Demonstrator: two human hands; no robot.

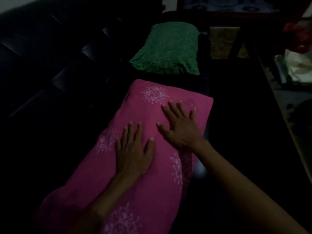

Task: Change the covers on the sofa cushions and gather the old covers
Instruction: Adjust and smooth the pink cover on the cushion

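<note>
A long cushion in a pink cover (pixel 94 169) with pale flower prints lies along the seat of a black sofa (pixel 50 68). My left hand (pixel 133 152) lies flat on its middle with fingers spread. Further along, near the cushion's far right corner, my right hand (pixel 180 127) presses flat as well. Beyond the pink cushion sits a second cushion in a green patterned cover (pixel 167 49). Neither hand holds anything.
The room is very dim. The sofa's tufted black backrest runs along the left. A yellowish cloth (pixel 222 41) hangs past the green cushion. At the right edge are a red thing (pixel 298 36) and pale cloths or bags (pixel 297 66) on a low surface.
</note>
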